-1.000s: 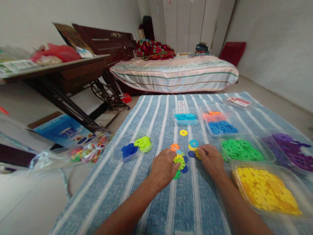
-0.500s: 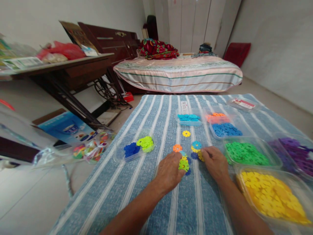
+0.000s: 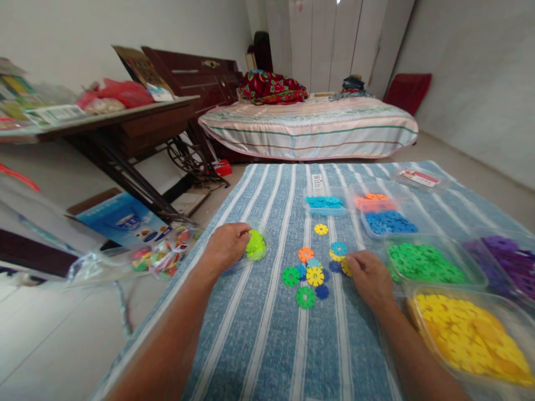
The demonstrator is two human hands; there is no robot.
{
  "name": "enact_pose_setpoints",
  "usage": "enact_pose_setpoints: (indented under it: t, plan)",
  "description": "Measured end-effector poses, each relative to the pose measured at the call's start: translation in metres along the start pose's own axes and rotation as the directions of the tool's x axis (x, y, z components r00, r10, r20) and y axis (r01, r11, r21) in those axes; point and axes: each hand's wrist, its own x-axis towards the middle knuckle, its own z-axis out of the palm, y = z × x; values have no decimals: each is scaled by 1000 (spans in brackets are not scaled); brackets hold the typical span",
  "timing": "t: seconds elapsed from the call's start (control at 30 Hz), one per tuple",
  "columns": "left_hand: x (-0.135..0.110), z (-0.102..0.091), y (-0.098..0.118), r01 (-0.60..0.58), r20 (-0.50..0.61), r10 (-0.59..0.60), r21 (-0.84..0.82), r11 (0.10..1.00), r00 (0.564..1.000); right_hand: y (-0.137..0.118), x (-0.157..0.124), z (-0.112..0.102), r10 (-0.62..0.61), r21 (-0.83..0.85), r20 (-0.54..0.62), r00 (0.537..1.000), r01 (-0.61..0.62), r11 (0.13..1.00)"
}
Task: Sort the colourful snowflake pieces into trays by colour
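Observation:
My left hand (image 3: 228, 245) is over the left clear tray, its fingertips closed at a lime-green interlocking disc (image 3: 256, 244) on the edge of the pile. The hand hides most of the dark blue discs beside it. Near the middle of the cloth, my right hand (image 3: 370, 274) pinches the edge of a yellow interlocking disc (image 3: 345, 267). That disc touches a small joined group with a light blue disc (image 3: 338, 248) on top. Left of this group lie an orange disc (image 3: 306, 254), a green disc (image 3: 305, 297), another yellow disc (image 3: 315, 276) and several blue ones.
Clear trays of yellow discs (image 3: 468, 334), green discs (image 3: 424, 263), purple discs (image 3: 507, 262), blue discs (image 3: 388, 221) and light blue discs (image 3: 325, 203) stand right and behind. A lone yellow disc (image 3: 321, 229) lies on the striped cloth (image 3: 251, 334). A bed (image 3: 309, 128) stands beyond.
My left hand has moved left from the middle discs to the left tray, and the lime-green disc it held there is gone from that spot. My right hand stays in place.

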Motion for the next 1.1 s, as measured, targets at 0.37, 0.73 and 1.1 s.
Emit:
enact_pose_setpoints:
  t: [0.37, 0.73, 1.1]
  plan:
    - [14, 13, 0, 92, -76, -73, 281, 955, 994, -2, 0, -1, -12, -8, 3, 1000, 12, 1000]
    - [-46, 57, 55, -328, 282, 279, 141, 934, 918, -1, 0, -1, -19, -5, -7, 1000, 19, 1000]
    - [-36, 61, 45, -240, 305, 217, 40, 970, 927, 1, 3, 3, -35, -29, -18, 999, 34, 999]
